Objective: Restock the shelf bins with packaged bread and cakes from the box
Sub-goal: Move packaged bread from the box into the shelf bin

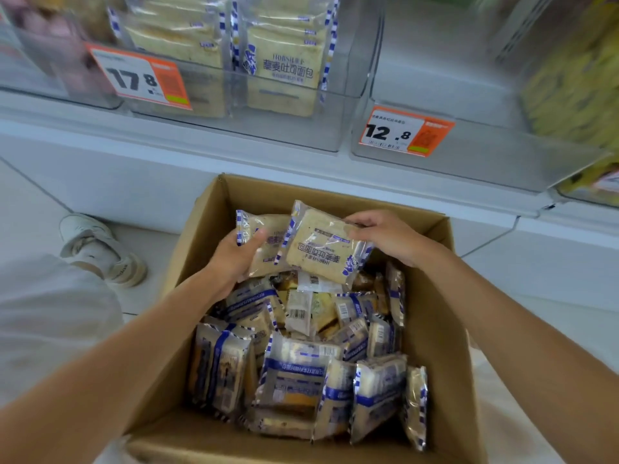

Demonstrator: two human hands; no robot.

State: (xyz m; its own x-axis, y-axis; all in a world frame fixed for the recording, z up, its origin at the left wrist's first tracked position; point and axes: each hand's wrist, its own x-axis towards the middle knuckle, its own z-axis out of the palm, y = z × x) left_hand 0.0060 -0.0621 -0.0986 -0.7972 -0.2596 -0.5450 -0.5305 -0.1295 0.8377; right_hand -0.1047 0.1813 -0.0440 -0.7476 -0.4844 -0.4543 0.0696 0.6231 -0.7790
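Holding one pack each, both hands hover over the open brown cardboard box (442, 296). The left hand (234, 259) grips a clear bread pack with blue striped edges (264, 226), with its thumb on top and its fingers curled underneath. The right hand (385, 236) pinches the far corner of a second bread pack of the same kind (321, 252). This second pack faces up, its writing is upside down from here, and its striped ends point left and right, with the right end lower. It lies partly over the first pack. Below them, many more blue and silver wrapped cakes (301, 380) fill the box in a messy pile. The box sits on a pale tiled floor (33, 202) next to a white shoe (100, 249). Behind the box is a white shelf (167, 142) with a clear plastic bin (268, 128) of the same bread, marked by an orange and white price tag (140, 78).
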